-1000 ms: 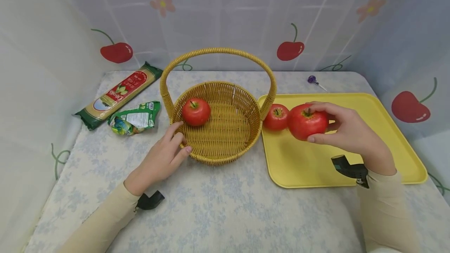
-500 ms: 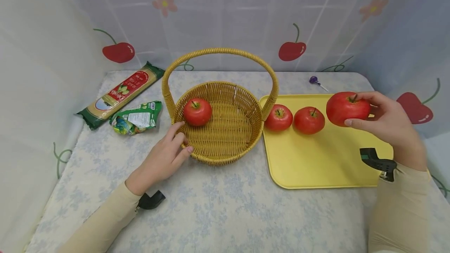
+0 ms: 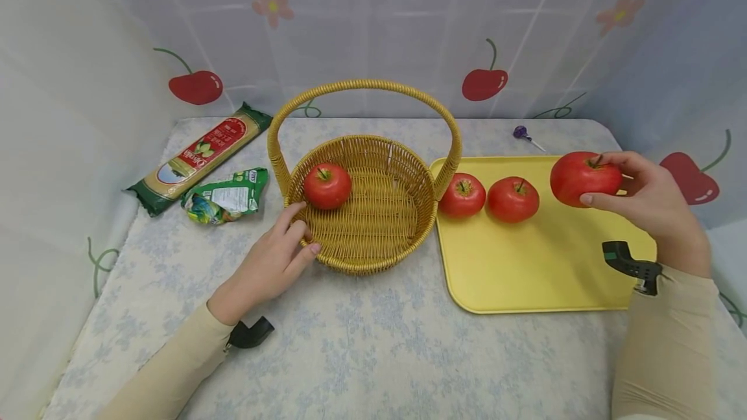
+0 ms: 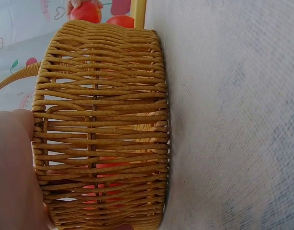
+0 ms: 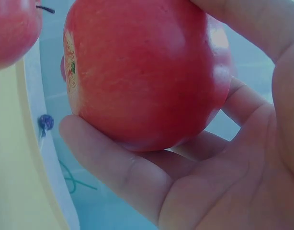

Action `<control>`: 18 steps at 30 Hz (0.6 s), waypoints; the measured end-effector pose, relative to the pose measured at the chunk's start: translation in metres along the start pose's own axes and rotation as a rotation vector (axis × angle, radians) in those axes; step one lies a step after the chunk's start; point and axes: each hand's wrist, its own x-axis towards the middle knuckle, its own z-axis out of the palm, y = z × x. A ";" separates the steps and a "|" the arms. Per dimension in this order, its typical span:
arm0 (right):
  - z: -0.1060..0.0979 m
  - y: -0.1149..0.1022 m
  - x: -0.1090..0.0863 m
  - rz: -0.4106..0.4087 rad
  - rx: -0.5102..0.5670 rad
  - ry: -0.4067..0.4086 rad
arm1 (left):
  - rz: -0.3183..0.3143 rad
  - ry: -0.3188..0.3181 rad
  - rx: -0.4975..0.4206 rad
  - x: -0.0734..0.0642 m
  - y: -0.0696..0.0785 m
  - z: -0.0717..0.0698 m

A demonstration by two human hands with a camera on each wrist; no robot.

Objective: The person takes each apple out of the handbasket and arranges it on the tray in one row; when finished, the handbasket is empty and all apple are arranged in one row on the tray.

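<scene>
My left hand (image 3: 265,264) holds the near left rim of a woven wicker basket (image 3: 362,264), its fingers bent over the edge. A red apple (image 3: 327,186) lies inside the basket at the left. In the left wrist view the basket's side (image 4: 99,129) fills much of the picture, and part of my hand (image 4: 15,167) shows at the rim. My right hand (image 3: 653,203) grips another apple (image 3: 585,179) above the yellow tray (image 3: 525,277), between thumb and fingers. The right wrist view shows this apple (image 5: 147,72) close up. Two more apples, one (image 3: 462,196) by the basket and one (image 3: 513,199) beside it, rest on the tray.
A long pasta pack (image 3: 198,157) and a green snack bag (image 3: 227,196) lie left of the basket. Behind the tray is a purple lollipop (image 3: 521,133). The basket's tall handle (image 3: 364,84) arches over it. Curtains stand behind the table and at its sides.
My right hand has moved right with its apple, bringing the second apple on the tray into sight; in the last half second it shifted only slightly. My left hand stays on the basket rim.
</scene>
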 end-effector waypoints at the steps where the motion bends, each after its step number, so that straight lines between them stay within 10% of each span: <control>1: -0.001 0.001 0.000 0.004 0.000 0.001 | 0.001 0.000 0.001 0.000 0.000 0.000; 18: 0.001 0.030 0.012 0.055 0.017 -0.056 | -0.001 0.003 0.001 0.000 -0.001 0.001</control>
